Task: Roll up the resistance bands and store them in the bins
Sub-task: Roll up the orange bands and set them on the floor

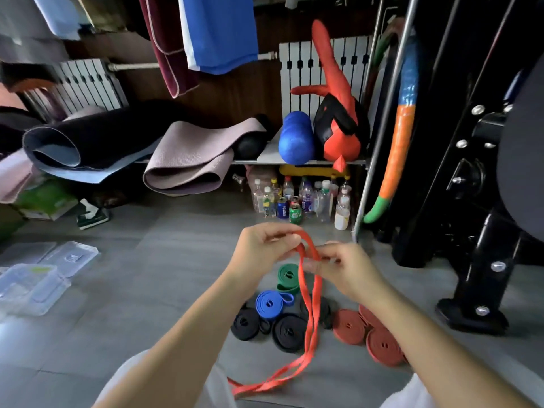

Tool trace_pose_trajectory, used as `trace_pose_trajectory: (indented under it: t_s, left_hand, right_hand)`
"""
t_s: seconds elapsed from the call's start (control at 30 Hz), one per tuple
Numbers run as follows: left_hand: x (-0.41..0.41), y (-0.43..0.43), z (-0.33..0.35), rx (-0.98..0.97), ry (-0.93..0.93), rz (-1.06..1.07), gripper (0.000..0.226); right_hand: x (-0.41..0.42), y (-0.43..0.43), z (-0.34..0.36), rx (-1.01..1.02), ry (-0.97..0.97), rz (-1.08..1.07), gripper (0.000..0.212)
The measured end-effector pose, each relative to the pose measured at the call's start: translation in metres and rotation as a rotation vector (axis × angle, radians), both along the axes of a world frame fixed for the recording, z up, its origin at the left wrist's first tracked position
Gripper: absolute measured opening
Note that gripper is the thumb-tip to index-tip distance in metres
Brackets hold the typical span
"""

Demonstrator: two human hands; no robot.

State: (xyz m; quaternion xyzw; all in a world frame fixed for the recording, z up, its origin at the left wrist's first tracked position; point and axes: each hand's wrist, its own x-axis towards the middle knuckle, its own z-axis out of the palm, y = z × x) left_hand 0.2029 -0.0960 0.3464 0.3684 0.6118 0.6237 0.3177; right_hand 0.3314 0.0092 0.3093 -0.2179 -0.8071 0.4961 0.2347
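Note:
A long red resistance band point(309, 328) hangs from both hands, its lower end trailing on the grey floor near my knees. My left hand point(262, 250) pinches the band's top fold. My right hand point(338, 267) pinches the band just beside it. Below lie rolled bands: a green one point(287, 278), a blue one point(270, 303), black ones point(290, 332) and dark red ones point(350, 326). Clear plastic bins point(32, 287) and a lid point(72, 254) sit on the floor at the far left.
A black exercise machine frame point(477, 201) stands at the right. Several bottles and cans point(300, 198) crowd under a low shelf point(270, 156) holding rolled mats, a blue foam roller point(295, 138) and a red bag. Radiators and hanging towels fill the back.

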Motion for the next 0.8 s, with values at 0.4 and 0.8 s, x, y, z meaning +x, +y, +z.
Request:
trace_pose_trajectory:
  t_s: [0.4, 0.8]
  left_hand:
    - [-0.020, 0.027, -0.010, -0.229, 0.683, -0.065, 0.023]
    - [0.005, 0.023, -0.035, -0.433, 0.696, -0.173, 0.016]
  right_hand:
    - [0.004, 0.037, -0.006, -0.112, 0.096, -0.117, 0.024]
    - [0.010, 0.019, -0.016, 0.054, -0.059, -0.088, 0.022]
